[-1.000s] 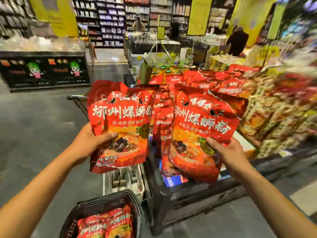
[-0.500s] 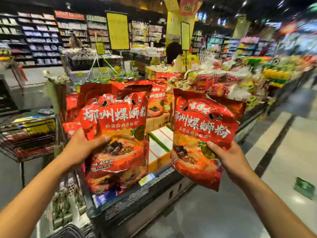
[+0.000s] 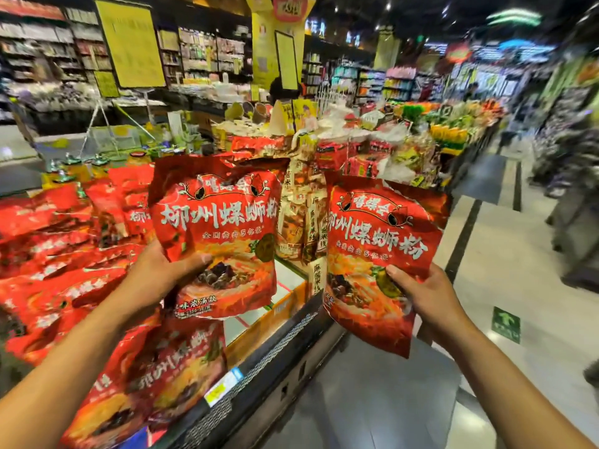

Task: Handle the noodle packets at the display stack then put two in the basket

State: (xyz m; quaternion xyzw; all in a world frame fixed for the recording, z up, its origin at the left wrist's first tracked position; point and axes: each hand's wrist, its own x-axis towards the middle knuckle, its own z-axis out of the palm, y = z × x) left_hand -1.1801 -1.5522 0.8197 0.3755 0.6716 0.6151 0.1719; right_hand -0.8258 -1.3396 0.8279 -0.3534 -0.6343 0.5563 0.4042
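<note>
a: red foil, two packs. my left hand [image 3: 155,280] clamps the left noodle pack [image 3: 217,244] low on its left side, thumb across the printed front, the other fingers hidden behind it. my right hand [image 3: 428,296] clamps the right noodle pack [image 3: 379,254] low on its right side in the same way.

b: orientation, and position against the display?

a: both packs stand upright, long axis near vertical, printed faces toward me, and they are apart with a gap between them. the left pack hangs over the display bin [image 3: 265,367]; the right pack sits past the bin's edge, over the aisle floor [image 3: 486,254]. the heap of red packs [image 3: 64,270] lies down and to my left, so my left hand is the nearer one to it; my right would have to cross over the left pack.

b: surroundings and obstructions?

a: brown noodle packs [image 3: 301,228] stand in the bin just behind the gap. a price tag [image 3: 223,387] is fixed to the bin's front rail below my left forearm. farther back are mixed goods, yellow hanging signs [image 3: 129,43] and shelving, all blurred. a green floor sticker [image 3: 505,324] lies to my right. nothing stands between either hand and the bin.
</note>
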